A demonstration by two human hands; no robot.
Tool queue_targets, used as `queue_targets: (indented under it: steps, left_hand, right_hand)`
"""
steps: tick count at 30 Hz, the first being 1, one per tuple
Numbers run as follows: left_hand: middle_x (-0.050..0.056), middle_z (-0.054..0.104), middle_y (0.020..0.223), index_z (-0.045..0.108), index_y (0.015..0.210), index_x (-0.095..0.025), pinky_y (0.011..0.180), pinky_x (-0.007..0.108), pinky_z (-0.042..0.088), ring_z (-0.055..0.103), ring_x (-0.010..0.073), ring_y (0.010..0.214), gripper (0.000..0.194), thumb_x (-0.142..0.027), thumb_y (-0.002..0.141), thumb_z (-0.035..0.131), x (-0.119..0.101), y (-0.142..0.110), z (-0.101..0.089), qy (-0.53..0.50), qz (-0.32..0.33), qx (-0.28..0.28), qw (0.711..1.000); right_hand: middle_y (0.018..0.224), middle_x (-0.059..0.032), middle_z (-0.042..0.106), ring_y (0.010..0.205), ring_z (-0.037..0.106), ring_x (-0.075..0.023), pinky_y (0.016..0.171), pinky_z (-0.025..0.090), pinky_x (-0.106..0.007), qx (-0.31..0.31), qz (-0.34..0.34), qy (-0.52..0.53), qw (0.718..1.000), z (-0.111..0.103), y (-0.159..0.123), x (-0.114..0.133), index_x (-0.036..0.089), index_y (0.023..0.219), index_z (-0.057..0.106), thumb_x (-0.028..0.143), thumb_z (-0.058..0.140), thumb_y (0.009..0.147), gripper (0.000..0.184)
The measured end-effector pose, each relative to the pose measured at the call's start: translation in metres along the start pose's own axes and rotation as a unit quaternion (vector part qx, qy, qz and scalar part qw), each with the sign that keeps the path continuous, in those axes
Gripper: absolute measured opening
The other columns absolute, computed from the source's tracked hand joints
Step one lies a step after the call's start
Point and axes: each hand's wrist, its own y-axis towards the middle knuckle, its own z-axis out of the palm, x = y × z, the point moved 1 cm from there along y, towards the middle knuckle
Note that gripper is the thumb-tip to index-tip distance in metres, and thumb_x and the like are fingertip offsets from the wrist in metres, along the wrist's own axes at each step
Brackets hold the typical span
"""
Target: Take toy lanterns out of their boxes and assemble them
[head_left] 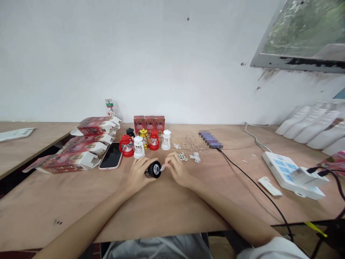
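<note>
My left hand (138, 174) is closed around a small black lantern (154, 170), which lies on its side with its round underside facing me. Pale and metallic parts show inside that underside. Beside it, my right hand (176, 169) pinches a small white piece (162, 167) at the lantern's rim; whether the two touch, I cannot tell. Just beyond my hands stand mini lanterns: a white one (139, 147), a red one (126, 145), a gold one (144, 138) and others. Button cells (182, 157) and small white plastic pieces (195, 157) lie right of my right hand.
Open red cartons (72, 162) are piled at the left, near a phone (111, 156). Red boxes (149, 124) stand behind the lanterns. Thin wire pieces (192, 144), a purple device (210, 139) on a black cable, and a white power strip (291, 172) occupy the right side.
</note>
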Motion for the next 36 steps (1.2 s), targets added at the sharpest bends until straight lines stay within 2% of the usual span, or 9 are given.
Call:
queue_targets:
  steps: [3,5,8,11,16,22,25,28,36]
  left_hand:
    - [0.004,0.063,0.097,0.054,0.113,-0.021,0.079,0.032,0.039,0.057,0.021,0.091,0.045,-0.022,0.07,0.067,0.001,0.0,-0.001,-0.005,-0.014,-0.008,1.0]
    - [0.004,0.062,0.095,0.054,0.112,-0.021,0.078,0.032,0.039,0.057,0.0207,0.09,0.044,-0.023,0.07,0.067,0.001,0.0,0.0,-0.007,-0.011,-0.014,1.0]
    - [0.004,0.062,0.094,0.054,0.112,-0.02,0.078,0.032,0.039,0.057,0.0204,0.089,0.044,-0.022,0.07,0.067,0.0,-0.001,0.002,-0.011,-0.002,-0.023,1.0]
    - [0.004,0.062,0.094,0.053,0.111,-0.02,0.078,0.032,0.04,0.057,0.0205,0.088,0.044,-0.022,0.07,0.067,0.0,-0.001,0.003,-0.013,0.004,-0.028,1.0]
    - [0.005,0.062,0.098,0.049,0.114,-0.02,0.078,0.034,0.041,0.058,0.0221,0.091,0.048,-0.023,0.069,0.068,0.001,-0.002,0.003,-0.019,0.001,-0.029,0.999]
    - [0.005,0.062,0.096,0.049,0.101,-0.019,0.071,0.033,0.044,0.058,0.0231,0.088,0.042,-0.027,0.065,0.07,0.002,-0.004,0.001,-0.031,-0.059,-0.047,0.997]
    - [0.005,0.063,0.093,0.049,0.098,-0.019,0.071,0.033,0.044,0.058,0.0211,0.085,0.035,-0.028,0.069,0.067,0.0,-0.004,0.002,-0.03,-0.023,-0.031,0.999]
    - [0.005,0.063,0.092,0.049,0.095,-0.019,0.074,0.033,0.042,0.059,0.0202,0.084,0.03,-0.032,0.073,0.064,-0.001,-0.004,0.004,-0.032,0.029,-0.023,0.999]
    - [0.005,0.064,0.09,0.049,0.096,-0.019,0.074,0.033,0.04,0.058,0.0202,0.084,0.03,-0.034,0.075,0.063,0.002,-0.004,0.007,-0.02,0.052,-0.03,0.998]
  right_hand:
    - [0.089,-0.0082,0.054,0.083,0.052,-0.0178,0.078,0.042,-0.031,0.043,0.128,-0.123,0.983,-0.033,0.013,-0.031,0.017,0.082,0.051,0.021,0.03,0.092,0.024]
    - [0.096,-0.0107,0.056,0.088,0.053,-0.0201,0.078,0.04,-0.032,0.127,0.203,-0.236,0.942,-0.058,0.017,-0.052,0.016,0.086,0.054,0.02,0.036,0.09,0.019]
    - [0.107,-0.0156,0.058,0.101,0.051,-0.0262,0.083,0.037,-0.036,0.223,0.259,-0.372,0.863,-0.087,0.015,-0.072,0.013,0.091,0.059,0.02,0.041,0.088,0.02]
    - [0.103,-0.0173,0.06,0.101,0.053,-0.0288,0.08,0.037,-0.037,0.245,0.282,-0.401,0.836,-0.098,0.01,-0.077,0.011,0.087,0.063,0.018,0.045,0.085,0.02]
    - [0.1,-0.0119,0.062,0.099,0.054,-0.026,0.08,0.037,-0.035,0.211,0.275,-0.401,0.848,-0.095,0.012,-0.074,0.015,0.08,0.064,0.012,0.046,0.079,0.019]
    - [0.082,-0.0051,0.059,0.077,0.056,-0.0172,0.073,0.043,-0.031,-0.095,0.094,-0.149,0.98,-0.042,0.006,-0.027,0.02,0.077,0.059,0.026,0.048,0.086,0.016]
    - [0.085,-0.0046,0.058,0.081,0.057,-0.0155,0.075,0.045,-0.03,-0.085,-0.026,-0.039,0.995,-0.01,-0.005,0.01,0.021,0.08,0.061,0.025,0.053,0.085,0.01]
    - [0.087,-0.0052,0.057,0.082,0.056,-0.0152,0.074,0.046,-0.031,-0.083,-0.07,-0.007,0.994,0.004,-0.012,0.03,0.021,0.083,0.062,0.022,0.056,0.084,0.007]
    - [0.085,-0.0045,0.058,0.079,0.055,-0.0148,0.07,0.044,-0.031,-0.084,-0.095,-0.019,0.992,0.008,-0.019,0.027,0.022,0.083,0.063,0.019,0.056,0.084,0.007]
